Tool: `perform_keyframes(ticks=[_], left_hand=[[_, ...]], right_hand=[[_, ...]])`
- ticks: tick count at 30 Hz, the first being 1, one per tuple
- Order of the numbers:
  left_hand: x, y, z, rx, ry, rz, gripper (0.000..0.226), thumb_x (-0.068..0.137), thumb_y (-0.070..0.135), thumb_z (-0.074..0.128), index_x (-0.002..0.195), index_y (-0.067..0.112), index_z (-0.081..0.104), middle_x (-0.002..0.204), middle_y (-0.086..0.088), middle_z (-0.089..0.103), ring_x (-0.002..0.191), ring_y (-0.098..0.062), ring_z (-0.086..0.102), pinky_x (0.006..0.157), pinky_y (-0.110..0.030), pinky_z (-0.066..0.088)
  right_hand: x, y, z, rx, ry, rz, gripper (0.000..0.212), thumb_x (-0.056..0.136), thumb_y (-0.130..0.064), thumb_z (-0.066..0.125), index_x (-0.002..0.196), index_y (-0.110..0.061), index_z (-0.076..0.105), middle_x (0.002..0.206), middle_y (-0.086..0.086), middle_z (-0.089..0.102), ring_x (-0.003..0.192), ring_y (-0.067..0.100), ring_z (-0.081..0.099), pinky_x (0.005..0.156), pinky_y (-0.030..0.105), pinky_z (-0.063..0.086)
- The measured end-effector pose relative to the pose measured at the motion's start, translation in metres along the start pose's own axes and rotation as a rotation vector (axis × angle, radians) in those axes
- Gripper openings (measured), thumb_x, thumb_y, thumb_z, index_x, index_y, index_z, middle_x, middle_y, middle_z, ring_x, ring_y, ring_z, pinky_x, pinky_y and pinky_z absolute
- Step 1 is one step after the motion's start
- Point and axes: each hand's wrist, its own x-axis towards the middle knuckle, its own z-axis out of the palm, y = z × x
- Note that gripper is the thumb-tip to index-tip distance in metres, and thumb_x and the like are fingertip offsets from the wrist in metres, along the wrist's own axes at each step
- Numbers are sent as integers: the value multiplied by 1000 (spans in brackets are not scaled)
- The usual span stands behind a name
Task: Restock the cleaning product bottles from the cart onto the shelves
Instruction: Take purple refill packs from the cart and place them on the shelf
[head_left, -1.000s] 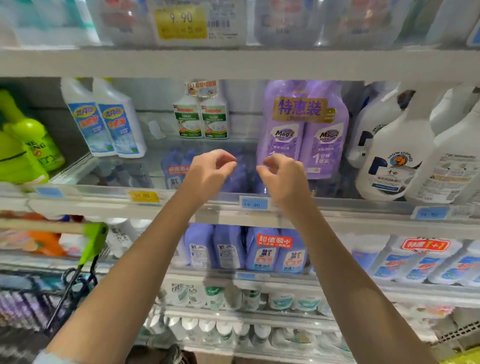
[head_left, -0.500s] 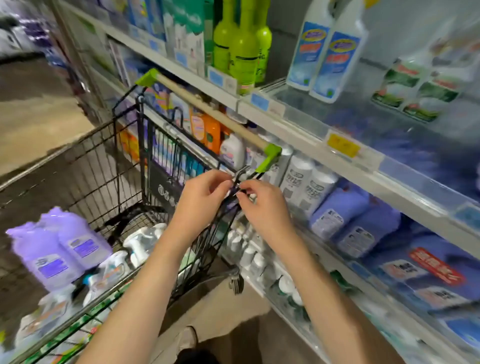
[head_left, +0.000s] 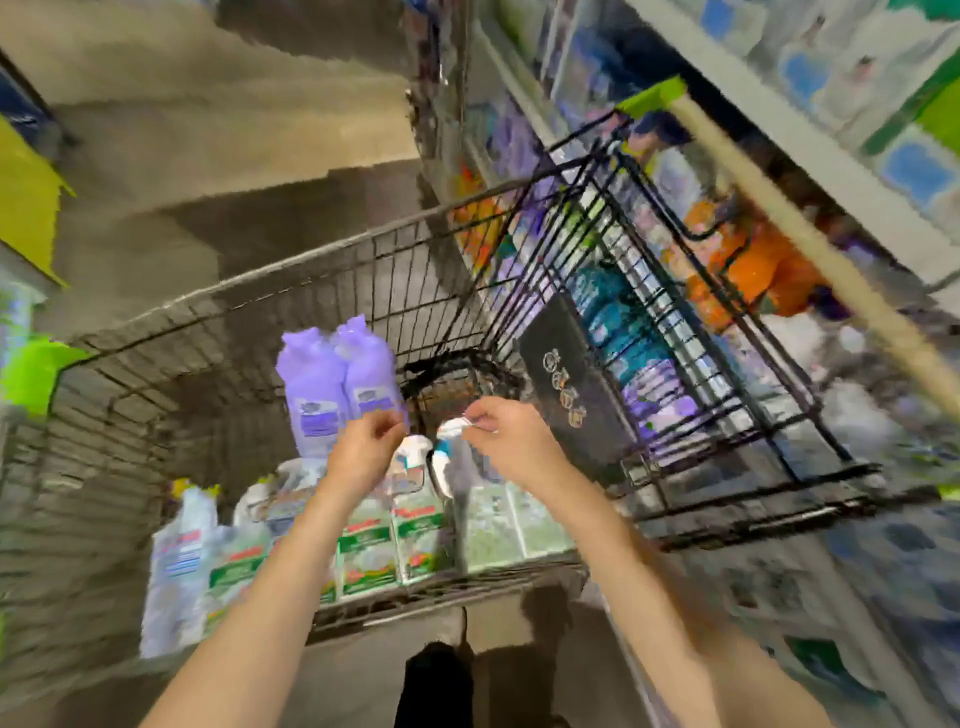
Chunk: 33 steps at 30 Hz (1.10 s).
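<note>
I look down into a black wire cart (head_left: 322, 270) standing beside the shelves (head_left: 841, 135). A twin pack of purple bottles (head_left: 332, 384) stands upright in its basket. White bottles with green labels (head_left: 395, 540) lie along the near side, their spray tops pointing away. My left hand (head_left: 366, 449) hovers over the cart next to the purple pack, fingers loosely curled, holding nothing. My right hand (head_left: 506, 434) hangs above the white spray tops (head_left: 449, 431), its fingertips close to one; the blur hides whether they touch.
The cart's handle, a tan bar with green ends (head_left: 810, 244), runs across the upper right. Its folded child seat (head_left: 701, 364) juts toward the shelves. More white bottles (head_left: 176, 561) lie at the cart's left. The aisle floor (head_left: 208, 130) stretches ahead.
My view swung from the shelf down to the cart. Both hands left the shelf edge, passed the cart's handle frame and now hang over the bottles in the basket.
</note>
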Motion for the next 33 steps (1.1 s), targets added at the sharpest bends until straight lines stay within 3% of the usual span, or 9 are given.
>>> perform_keyframes(ticks=[3,7,9,13,18,23,28,31,33], left_hand=[[42,-51,-17,-76,47,-160,5,87,19,63,82,17,62,82,-7,65,79,-21,60,82,-39,52],[79,-80,-38,-9,151,-175,13,75,26,69,74,15,61,71,-8,59,68,-19,54,58,-30,35],[108,-111,-44,15,220,-157,22,61,30,67,72,12,66,75,-15,67,73,-28,65,61,-34,46],[157,-174,-48,-101,253,-164,45,57,19,74,100,13,62,92,-12,69,78,-17,63,70,-50,58],[142,-132,-54,-98,349,-148,26,70,-5,69,82,15,57,74,2,59,58,-5,50,54,-23,45],[133,-143,-43,-150,322,-113,22,80,3,62,89,23,57,85,2,58,70,-1,55,64,-16,40],[147,-144,-46,-209,342,-71,9,79,11,56,78,19,60,73,4,58,59,-1,49,59,-22,42],[161,-147,-59,-181,424,-20,11,73,7,60,72,16,54,68,-2,58,56,-10,50,53,-28,46],[164,-149,-67,-242,382,10,27,73,1,61,81,24,47,73,3,60,61,3,55,59,-16,48]], right_hand=[[58,2,38,-7,-81,30,26,83,-18,67,108,-12,69,105,13,70,104,28,63,92,36,49],[124,3,84,49,-123,74,26,82,-8,66,107,-2,65,101,18,68,97,32,63,91,41,49],[151,3,103,61,-116,48,29,83,0,65,111,5,59,95,13,61,89,25,59,83,29,49],[192,4,133,215,-166,29,63,78,9,68,134,6,40,120,9,52,96,11,52,71,-3,35],[231,19,164,393,-163,110,75,69,1,80,131,-10,40,123,6,53,111,23,55,98,43,46],[246,45,150,429,-169,114,74,51,-6,91,115,-6,52,105,4,63,87,5,61,77,19,49],[235,72,146,333,-243,46,56,37,-28,87,88,-31,65,83,0,65,79,12,54,76,35,47],[232,58,158,148,-287,-116,60,49,-12,90,103,-25,69,98,3,66,91,17,60,84,29,47],[230,51,169,78,-258,-207,63,54,-9,90,112,-10,67,108,8,64,99,23,60,86,24,43]])
